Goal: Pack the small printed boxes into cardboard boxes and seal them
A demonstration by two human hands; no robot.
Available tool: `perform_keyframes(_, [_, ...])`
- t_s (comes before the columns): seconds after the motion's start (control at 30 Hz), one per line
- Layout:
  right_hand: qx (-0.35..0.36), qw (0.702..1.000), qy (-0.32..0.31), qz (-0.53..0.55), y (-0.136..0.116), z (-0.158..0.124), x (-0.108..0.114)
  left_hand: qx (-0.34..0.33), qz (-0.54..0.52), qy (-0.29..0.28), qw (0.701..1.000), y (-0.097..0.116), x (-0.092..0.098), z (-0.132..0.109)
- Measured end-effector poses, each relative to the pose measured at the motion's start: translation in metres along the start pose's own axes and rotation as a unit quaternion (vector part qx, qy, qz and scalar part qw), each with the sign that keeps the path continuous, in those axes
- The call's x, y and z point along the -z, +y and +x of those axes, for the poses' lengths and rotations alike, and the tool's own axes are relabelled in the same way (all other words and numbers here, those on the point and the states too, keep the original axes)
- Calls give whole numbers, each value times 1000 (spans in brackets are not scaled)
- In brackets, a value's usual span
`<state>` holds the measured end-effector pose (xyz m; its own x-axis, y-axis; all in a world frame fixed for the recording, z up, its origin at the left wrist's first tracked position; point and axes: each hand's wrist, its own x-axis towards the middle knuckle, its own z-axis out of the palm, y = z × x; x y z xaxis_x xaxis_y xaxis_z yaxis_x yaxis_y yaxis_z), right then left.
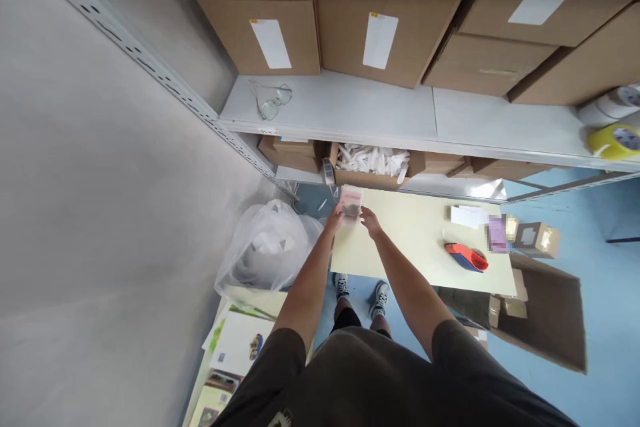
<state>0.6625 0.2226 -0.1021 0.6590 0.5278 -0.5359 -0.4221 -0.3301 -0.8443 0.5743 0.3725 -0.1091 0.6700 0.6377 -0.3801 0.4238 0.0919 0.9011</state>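
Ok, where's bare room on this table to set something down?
The pale table is bare between your right hand and the red-and-blue tape dispenser. It's crowded at the far right, around the white papers and a blurred purple item.

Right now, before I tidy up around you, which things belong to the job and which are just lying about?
Job: small clear packet between the left hand and right hand.
Lying about: eyeglasses on the shelf, yellow tape roll, white plastic sack.
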Motion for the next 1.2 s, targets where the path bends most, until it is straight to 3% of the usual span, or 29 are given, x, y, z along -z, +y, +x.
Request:
perform_keyframes(0.07, [-3,998,55,6,-1,-12,5,-4,30,-10,999,8,7,-13])
perform_keyframes(0.13, [11,997,70,17,-3,-30,15,-12,60,-8,998,16,15,-33])
perform_keyframes(0.27, [64,997,27,37,-12,-68,42,-43,61,12,997,30,27,-75])
perform_keyframes(0.43, [137,990,20,28,-37,-96,69,-52,80,80,992,53,29,-119])
perform_keyframes(0.63, [199,978,-51,-32,-69,-111,68,-51,77,169,981,71,27,-182])
perform_keyframes(0.77, [225,962,-123,-92,-69,-128,54,-37,10,249,968,51,23,-240])
perform_keyframes(0.97, [264,916,-253,-167,-40,-178,27,-33,-91,381,919,3,11,-341])
perform_keyframes(1.2, [279,856,-386,-201,8,-245,-32,-12,-113,488,866,-44,33,-465])
